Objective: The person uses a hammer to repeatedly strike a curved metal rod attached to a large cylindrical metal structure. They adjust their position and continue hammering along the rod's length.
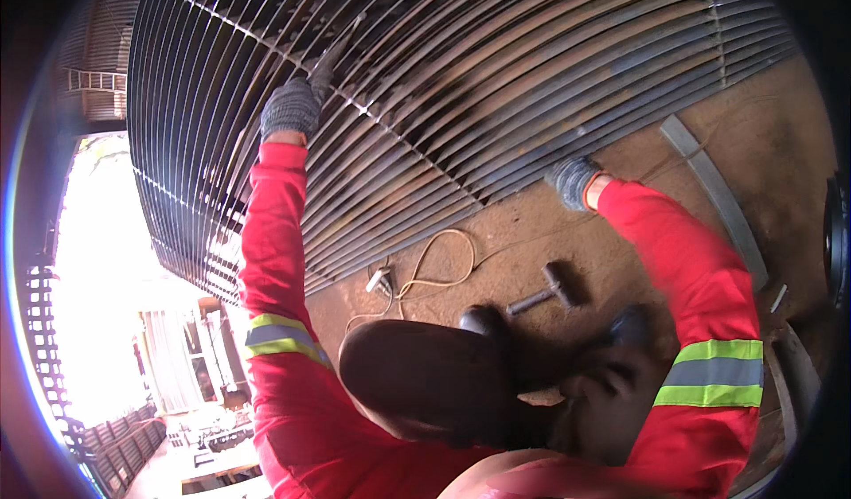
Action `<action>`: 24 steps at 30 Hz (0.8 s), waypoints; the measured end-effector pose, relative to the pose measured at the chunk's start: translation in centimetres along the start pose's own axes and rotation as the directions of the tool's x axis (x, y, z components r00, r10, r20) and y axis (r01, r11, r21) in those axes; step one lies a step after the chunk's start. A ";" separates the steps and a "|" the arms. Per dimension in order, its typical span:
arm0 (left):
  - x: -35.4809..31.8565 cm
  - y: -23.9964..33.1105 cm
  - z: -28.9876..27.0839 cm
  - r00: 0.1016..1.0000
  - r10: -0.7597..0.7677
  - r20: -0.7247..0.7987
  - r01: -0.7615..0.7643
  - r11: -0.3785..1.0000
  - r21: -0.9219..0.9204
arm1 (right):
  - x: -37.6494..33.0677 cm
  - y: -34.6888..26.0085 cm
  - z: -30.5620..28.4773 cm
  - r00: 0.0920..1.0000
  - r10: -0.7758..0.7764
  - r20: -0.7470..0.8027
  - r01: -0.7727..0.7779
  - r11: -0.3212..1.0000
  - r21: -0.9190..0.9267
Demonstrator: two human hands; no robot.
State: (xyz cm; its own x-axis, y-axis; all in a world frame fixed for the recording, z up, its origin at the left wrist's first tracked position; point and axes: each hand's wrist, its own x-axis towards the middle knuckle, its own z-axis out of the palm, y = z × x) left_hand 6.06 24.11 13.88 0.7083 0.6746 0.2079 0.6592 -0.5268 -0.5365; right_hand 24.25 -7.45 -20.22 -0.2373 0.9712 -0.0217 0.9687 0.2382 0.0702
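A large metal grate [514, 100] of long parallel bars with cross rods fills the upper view. My left hand [291, 111], in a grey knit glove, reaches over it. That hand is closed on a slim grey tapered tool [333, 59], which points up and right along the bars; its exact kind does not show. My right hand [574, 183], gloved too, is at the grate's lower edge with fingers curled against the outermost bar; the fingertips are hidden.
On the brown ground lie a hammer [548, 292], a looped cable [443, 277] and a small white connector-like piece [379, 280]. A curved flat metal strip [716, 193] is at the right. My bent knee [425, 375] is below the grate.
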 end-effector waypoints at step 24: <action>-17.8 9.7 5.4 0.872 -0.405 -0.274 -0.294 0.013 -0.956 | -0.3 -4.4 -1.7 0.929 0.029 0.368 -0.198 0.881 0.430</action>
State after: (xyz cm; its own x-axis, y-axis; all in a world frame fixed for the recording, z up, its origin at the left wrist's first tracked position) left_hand -1.47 9.80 0.56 0.4200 0.6599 0.6230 0.0413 -0.6996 0.7133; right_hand 19.94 -8.81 -18.85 -0.1652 0.9080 -0.3849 0.9319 0.0159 -0.3623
